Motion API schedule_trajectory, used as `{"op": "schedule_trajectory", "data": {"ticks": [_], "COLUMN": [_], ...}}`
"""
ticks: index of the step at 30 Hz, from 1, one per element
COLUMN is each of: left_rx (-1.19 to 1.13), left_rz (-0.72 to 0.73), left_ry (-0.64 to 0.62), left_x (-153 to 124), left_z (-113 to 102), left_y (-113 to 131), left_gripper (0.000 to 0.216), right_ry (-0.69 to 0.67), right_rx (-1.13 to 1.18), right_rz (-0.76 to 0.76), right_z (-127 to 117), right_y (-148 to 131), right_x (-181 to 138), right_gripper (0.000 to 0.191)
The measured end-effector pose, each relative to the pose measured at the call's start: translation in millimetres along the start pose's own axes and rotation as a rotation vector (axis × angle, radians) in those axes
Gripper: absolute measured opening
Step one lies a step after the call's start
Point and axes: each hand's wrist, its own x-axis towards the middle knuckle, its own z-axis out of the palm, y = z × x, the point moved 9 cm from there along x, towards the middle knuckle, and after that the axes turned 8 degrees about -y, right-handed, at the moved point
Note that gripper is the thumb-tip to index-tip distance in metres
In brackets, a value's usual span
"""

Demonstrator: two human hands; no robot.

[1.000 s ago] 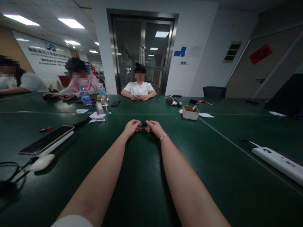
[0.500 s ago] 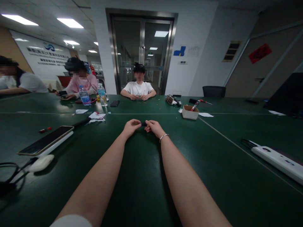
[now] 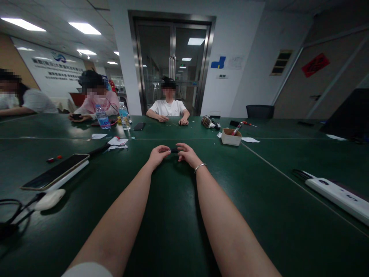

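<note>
A small dark object, short and bar-like, lies between my two hands over the green table; its kind is too small to make out. My left hand pinches its left end with thumb and fingertips. At the other end, my right hand, with a silver bracelet on the wrist, has its thumb and forefinger spread apart around the tip. Whether a right fingertip still touches the object is hard to see.
A phone rests on a white bar at left, near a white device with black cables. An open box holding a tool stands ahead right. A power strip lies at right. Co-workers sit across the table.
My right thumb and forefinger have parted from their pinch, showing more of the dark object. My left hand keeps its grip. Across the table, the person in white has moved their hands apart.
</note>
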Motion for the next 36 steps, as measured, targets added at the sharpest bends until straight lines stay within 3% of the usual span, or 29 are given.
{"op": "schedule_trajectory", "data": {"ticks": [2, 7, 11, 14, 19, 23, 27, 32, 36], "left_rx": [-0.018, -0.013, -0.007, 0.002, 0.009, 0.007, 0.007, -0.003, 0.006], "left_rz": [-0.001, -0.008, -0.009, -0.008, -0.005, -0.007, -0.012, -0.012, -0.017], "left_ry": [0.003, -0.006, -0.002, -0.008, -0.005, -0.002, 0.005, 0.011, 0.015], "left_x": [0, 1, 1, 1, 0, 0, 0, 1, 1], "left_z": [-1, 0, -1, 0, 0, 1, 0, -1, -2], "left_y": [-1, -2, -2, -2, -2, -1, -2, -3, -4], "left_gripper": [0.034, 0.035, 0.033, 0.033, 0.033, 0.032, 0.031, 0.031, 0.032], "right_ry": [0.018, 0.025, 0.044, 0.061, 0.046, 0.064, 0.047, 0.058, 0.076], "right_rx": [0.025, -0.036, 0.016, -0.021, 0.009, -0.009, 0.015, -0.02, 0.0], "right_rz": [-0.009, 0.021, -0.011, 0.063, -0.01, 0.028, 0.006, 0.064, 0.014], "right_z": [-2, -2, -4, -7, -6, -8, -6, -6, -6], "right_y": [-1, 1, 0, 7, 3, 7, 6, 9, 2], "right_x": [-1, -1, -1, 0, 2, 1, 3, 3, 0], "right_gripper": [0.046, 0.022, 0.042, 0.022, 0.04, 0.022, 0.03, 0.021, 0.039]}}
